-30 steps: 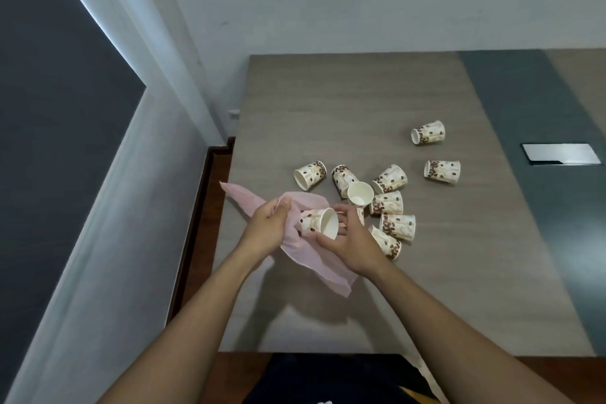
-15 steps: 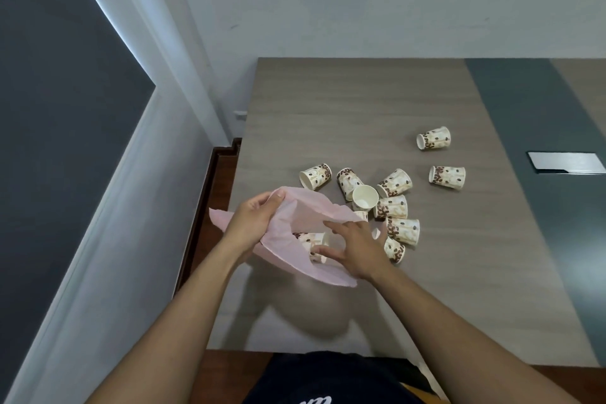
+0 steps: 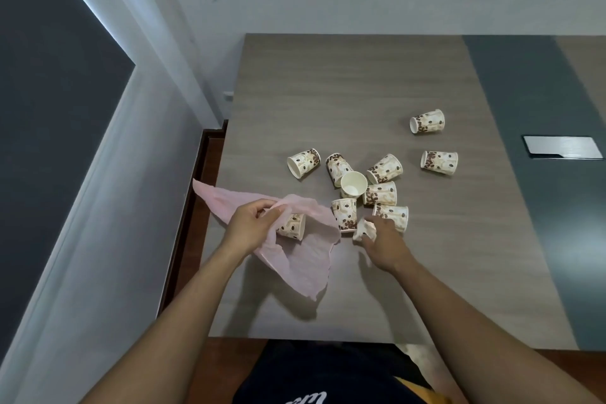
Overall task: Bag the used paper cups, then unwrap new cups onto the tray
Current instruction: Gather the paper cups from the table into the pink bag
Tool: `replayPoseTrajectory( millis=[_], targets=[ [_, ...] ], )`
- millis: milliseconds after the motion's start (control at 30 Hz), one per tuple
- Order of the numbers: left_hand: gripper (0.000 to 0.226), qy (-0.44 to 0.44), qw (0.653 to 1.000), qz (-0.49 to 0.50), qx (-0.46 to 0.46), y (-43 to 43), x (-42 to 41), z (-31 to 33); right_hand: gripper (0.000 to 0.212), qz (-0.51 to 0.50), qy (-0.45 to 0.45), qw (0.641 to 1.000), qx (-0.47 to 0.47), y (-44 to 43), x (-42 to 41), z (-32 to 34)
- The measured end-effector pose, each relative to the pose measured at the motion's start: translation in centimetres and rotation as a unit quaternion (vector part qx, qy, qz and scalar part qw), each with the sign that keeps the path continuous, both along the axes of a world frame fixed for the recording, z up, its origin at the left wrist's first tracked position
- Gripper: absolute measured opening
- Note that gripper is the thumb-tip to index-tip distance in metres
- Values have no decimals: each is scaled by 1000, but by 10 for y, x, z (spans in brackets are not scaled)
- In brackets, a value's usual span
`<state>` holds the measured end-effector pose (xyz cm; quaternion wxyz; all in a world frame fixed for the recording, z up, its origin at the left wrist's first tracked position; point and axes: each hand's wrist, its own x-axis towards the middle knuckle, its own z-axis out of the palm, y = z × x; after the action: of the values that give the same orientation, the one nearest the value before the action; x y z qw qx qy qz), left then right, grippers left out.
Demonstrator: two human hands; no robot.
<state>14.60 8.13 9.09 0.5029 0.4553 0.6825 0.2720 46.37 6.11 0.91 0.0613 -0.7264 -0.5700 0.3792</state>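
The counter (image 3: 360,92) spreads out under me, wood-grained grey with a darker band along its right part, where a silver plate (image 3: 562,147) is set in. Near my left corner of it I hold the pink bag (image 3: 305,259), crumpled thin plastic that hangs from my left hand (image 3: 251,228) down toward the near edge. My left fingers (image 3: 262,208) are clenched on the bag's upper rim, and one printed cup (image 3: 292,226) lies on its side within the bag, just beside that hand. My right hand (image 3: 383,244) lies low on the counter, just right of the bag, its fingers curled over a crushed cup (image 3: 363,229). Beyond it sits the cluster of used paper cups (image 3: 380,193), most tipped on their sides and touching, one upright cup (image 3: 353,184) with its pale inside showing. Two more cups (image 3: 439,162) lie apart, farther right.
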Motion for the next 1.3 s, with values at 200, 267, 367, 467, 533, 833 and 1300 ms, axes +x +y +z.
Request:
replayPoseTrajectory(
  millis=[200, 267, 367, 467, 533, 833, 1300],
  targets=[
    [20, 199, 978, -55, 15, -4, -4, -14, 71, 42, -27, 996, -68, -3, 18, -27],
    [38, 288, 954, -78, 18, -9, 0, -14, 73, 27, -25, 997, -68, -5, 19, -32],
    [61, 377, 914, -135, 61, -16, 9, -13, 72, 19, -35, 998, -57, -4, 18, -34],
    [60, 378, 895, -223, 79, -18, 24, -17, 67, 24, -53, 996, -60, -2, 18, -35],
    [41, 353, 901, -241, 74, -15, 31, -20, 68, 22, -67, 994, -86, -2, 20, -40],
    [48, 299, 946, -122, 20, 3, 44, -30, 76, 8, -29, 994, -106, -10, 30, -41],
    [34, 24, 998, 51, 6, 22, 55, 7, 26, 42, 236, 969, -55, 23, -66, 24]
  ],
)
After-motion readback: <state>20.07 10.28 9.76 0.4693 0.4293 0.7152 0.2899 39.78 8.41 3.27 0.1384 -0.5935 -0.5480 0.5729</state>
